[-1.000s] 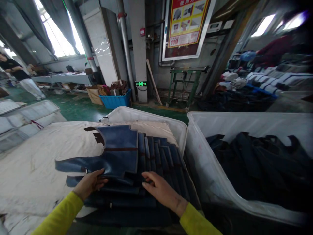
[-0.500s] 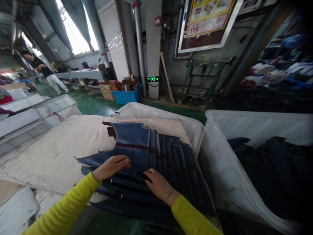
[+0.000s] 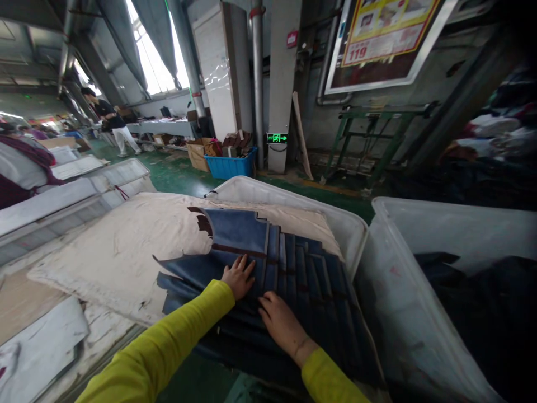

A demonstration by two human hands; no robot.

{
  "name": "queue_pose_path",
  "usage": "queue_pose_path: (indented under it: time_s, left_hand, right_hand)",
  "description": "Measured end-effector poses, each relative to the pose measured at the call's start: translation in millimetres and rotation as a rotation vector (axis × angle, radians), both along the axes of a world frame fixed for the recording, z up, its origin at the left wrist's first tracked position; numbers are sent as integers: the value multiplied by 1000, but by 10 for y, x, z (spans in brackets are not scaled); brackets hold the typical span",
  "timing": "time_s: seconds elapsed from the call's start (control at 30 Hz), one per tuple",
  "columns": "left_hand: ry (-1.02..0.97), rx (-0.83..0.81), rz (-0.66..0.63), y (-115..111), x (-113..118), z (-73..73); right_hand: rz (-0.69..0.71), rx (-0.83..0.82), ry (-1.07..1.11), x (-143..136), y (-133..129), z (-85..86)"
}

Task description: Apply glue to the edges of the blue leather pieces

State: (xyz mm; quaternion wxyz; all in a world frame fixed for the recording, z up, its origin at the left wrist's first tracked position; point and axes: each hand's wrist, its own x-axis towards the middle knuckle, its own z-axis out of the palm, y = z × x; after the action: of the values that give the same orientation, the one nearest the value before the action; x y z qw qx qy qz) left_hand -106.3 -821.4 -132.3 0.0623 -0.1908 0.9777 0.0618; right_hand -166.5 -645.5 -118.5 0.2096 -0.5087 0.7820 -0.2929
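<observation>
A fanned stack of dark blue garment panels (image 3: pixel 237 226) with grey edging and dark brown strips lies on a cream cloth (image 3: pixel 121 240). My left hand (image 3: pixel 239 277) rests palm down on the upper panel, its fingers spread near a brown strip. Just to its right and nearer to me, my right hand (image 3: pixel 282 318) lies on the overlapping panels with its fingers slightly bent. Nothing shows in either hand. The panels' near ends hang in dark shadow, partly covered by my forearms.
Behind the cloth stands a white plastic tub (image 3: pixel 289 196). Another white tub (image 3: pixel 386 235) at right holds dark fabric (image 3: pixel 495 296). Farther off are a blue crate (image 3: pixel 231 165), a green metal stand (image 3: pixel 373 140) and a standing person (image 3: pixel 113 120). Another person's sleeve (image 3: pixel 25 165) shows at left.
My left hand has come down from above the panels, moved right and spread flat. A small dark piece at my right fingertips no longer shows there. The view has swung left.
</observation>
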Motion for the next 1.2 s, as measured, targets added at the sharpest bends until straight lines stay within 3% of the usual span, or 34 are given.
queue_pose_path:
  time_s: [0.13,0.2,0.33,0.47,0.53,0.63,0.73,0.87,1.0,1.2]
  left_hand:
    - [42,45,1,10,-20,69]
    - [116,159,5,-28,-9,124]
    - [376,337,175,-380,310,300]
    - [676,281,607,-1005,1134,472]
    - [1135,694,1087,-1267,1567,492]
    - [1231,1005,1344,-1491,1971,430]
    - [1196,1281,1361,-1567,2018,338]
    - [1233,1504,1256,-1629,1861,296]
    - [1287,1542,1176,-1690,1868,310]
    - [1350,1476,1187,-1651,2089,396]
  right_hand:
    - [9,3,0,14,0,-3]
    - [18,-1,-12,16,4,1]
    - [39,-13,-34,0,1,-9]
    - [63,-6,-31,-19,-27,-29]
    - [62,6,-34,-19,-39,-27]
    - [52,7,-44,-11,-43,-14]
    - [52,11,-43,-5,-36,-7]
    - [36,37,-45,-14,-29,-35]
    - [39,60,-40,-35,-51,-83]
    - [32,45,-34,-30,-61,-100]
